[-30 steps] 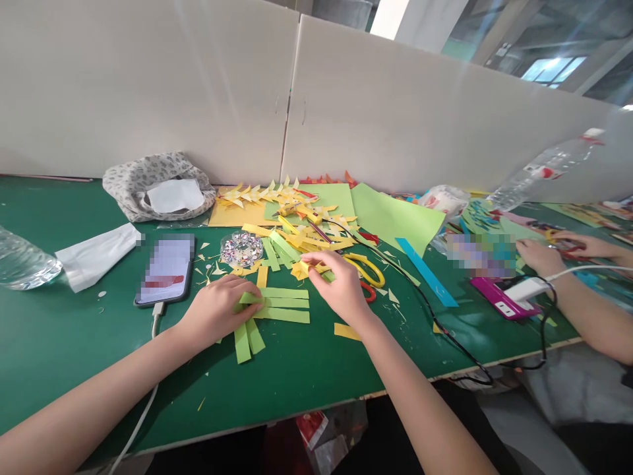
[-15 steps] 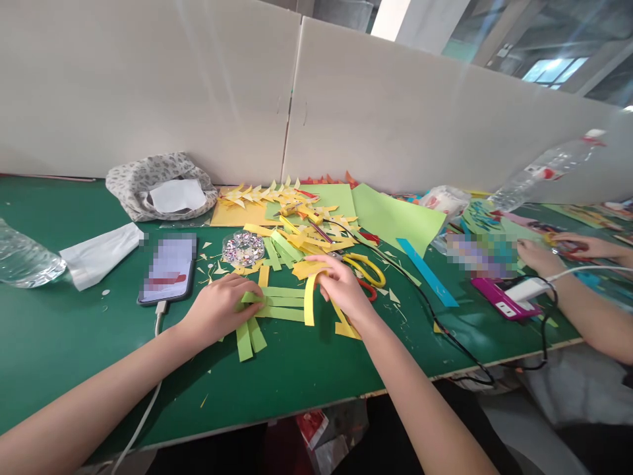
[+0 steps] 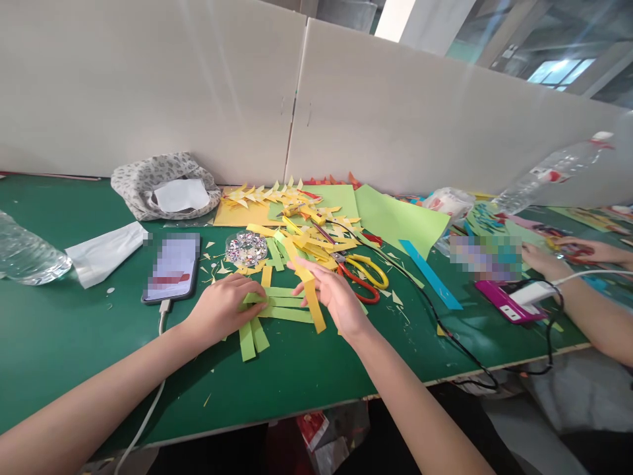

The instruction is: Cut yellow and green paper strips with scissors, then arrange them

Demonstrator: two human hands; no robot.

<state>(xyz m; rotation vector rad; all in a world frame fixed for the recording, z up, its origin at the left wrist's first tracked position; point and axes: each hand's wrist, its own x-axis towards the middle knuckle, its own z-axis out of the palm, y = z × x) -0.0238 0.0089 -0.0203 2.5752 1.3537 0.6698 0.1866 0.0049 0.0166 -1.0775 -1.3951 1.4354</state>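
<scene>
My left hand is closed on woven green paper strips, thumb and fingers pinching where they cross. Some strip ends reach right across the table, and others point toward me. In my right hand is a yellow paper strip, bent over the fingers and hanging above the ends of the green strips. Just beyond that hand lie scissors with red and yellow handles. Loose yellow and green strips are heaped behind both hands, beside a round clear case of gems.
A phone with a charging cable lies left, near a tissue packet and water bottle. Behind are a cloth pouch, a yellow glue gun and green sheets. A black cord crosses right toward a purple power strip and a co-worker's hands.
My right hand has shifted slightly left with its fingers spread more, turning the yellow strip over the green ends. The scissors show more plainly. My left hand keeps its grip on the green strips.
</scene>
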